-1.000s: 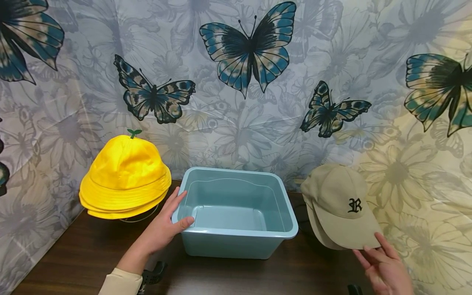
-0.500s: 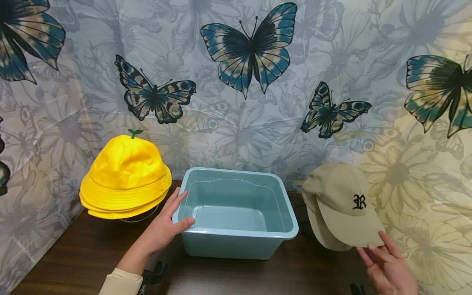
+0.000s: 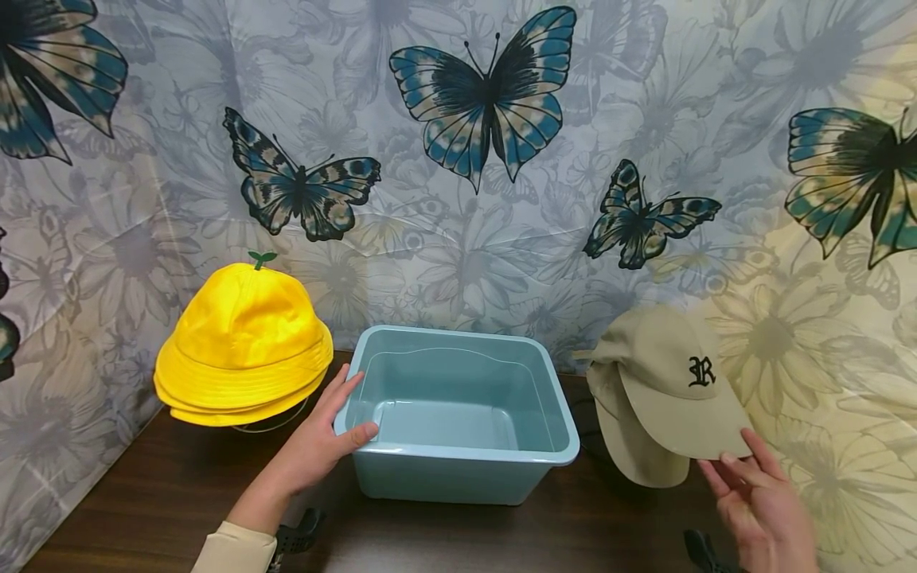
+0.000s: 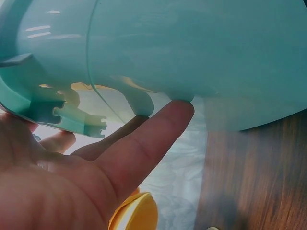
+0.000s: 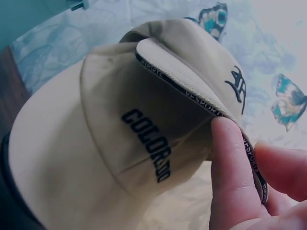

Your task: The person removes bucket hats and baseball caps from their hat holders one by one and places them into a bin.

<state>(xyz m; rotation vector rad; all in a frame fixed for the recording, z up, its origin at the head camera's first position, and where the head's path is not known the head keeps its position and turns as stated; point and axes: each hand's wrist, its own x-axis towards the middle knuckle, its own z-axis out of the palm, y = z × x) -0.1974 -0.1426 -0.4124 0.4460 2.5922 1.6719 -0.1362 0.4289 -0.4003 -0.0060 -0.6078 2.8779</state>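
My left hand (image 3: 318, 442) holds the left rim of a pale blue plastic basin (image 3: 444, 477), thumb over the front corner. In the left wrist view, straight fingers (image 4: 153, 139) lie against its outer wall. At the right, my right hand (image 3: 766, 505) pinches the brim of a beige baseball cap (image 3: 669, 362) with a black gothic R. This cap is tilted, its brim raised away from a second beige cap (image 3: 634, 458) under it. The right wrist view shows dark COLORADO lettering on the lower cap (image 5: 53, 120) and lettered tape along the pinched brim's edge.
Yellow bucket hats (image 3: 243, 342) are stacked at the left over a wire stand (image 3: 268, 427), a green sprout on top. Everything stands on a dark wooden table (image 3: 401, 533). Close behind hangs a butterfly-print cloth (image 3: 458, 263).
My right hand has moved up and slightly right, lifting the upper cap's brim and uncovering more of the lower cap. The left hand and the basin have stayed in place.
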